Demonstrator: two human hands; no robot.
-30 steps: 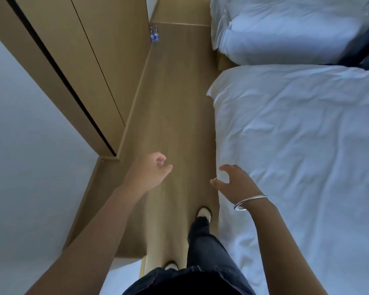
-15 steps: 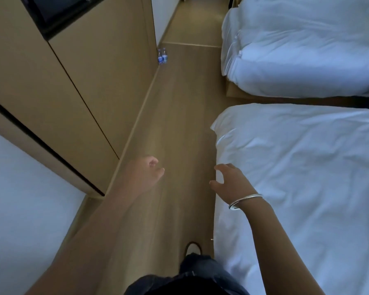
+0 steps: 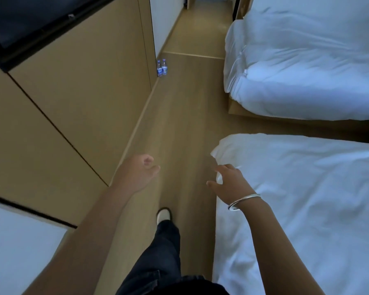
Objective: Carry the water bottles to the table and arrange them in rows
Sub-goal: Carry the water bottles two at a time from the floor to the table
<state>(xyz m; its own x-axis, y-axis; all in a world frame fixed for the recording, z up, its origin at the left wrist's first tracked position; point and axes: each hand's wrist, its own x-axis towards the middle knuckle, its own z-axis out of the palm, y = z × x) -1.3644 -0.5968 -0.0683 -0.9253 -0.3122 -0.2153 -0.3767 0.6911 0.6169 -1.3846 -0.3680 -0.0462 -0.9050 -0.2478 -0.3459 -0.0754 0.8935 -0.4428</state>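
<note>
Two small water bottles (image 3: 162,68) with blue labels stand upright side by side on the wooden floor, far ahead against the foot of the wooden cabinet wall. My left hand (image 3: 136,173) hangs in the air over the floor, its fingers loosely curled and holding nothing. My right hand (image 3: 230,182), with a silver bangle on the wrist, reaches forward beside the near bed's corner, fingers spread and relaxed, also empty. Both hands are well short of the bottles. No table is in view.
A wooden cabinet wall (image 3: 83,99) with a dark screen (image 3: 30,24) runs along the left. Two beds with white covers, the near bed (image 3: 307,199) and the far bed (image 3: 307,60), line the right. A narrow floor aisle (image 3: 179,124) leads ahead. My foot (image 3: 163,215) steps forward.
The view has tilted up and moved forward along the aisle, so the bottles appear nearer and lower in the frame. Both hands stay empty; the right hand's fingers have spread a little.
</note>
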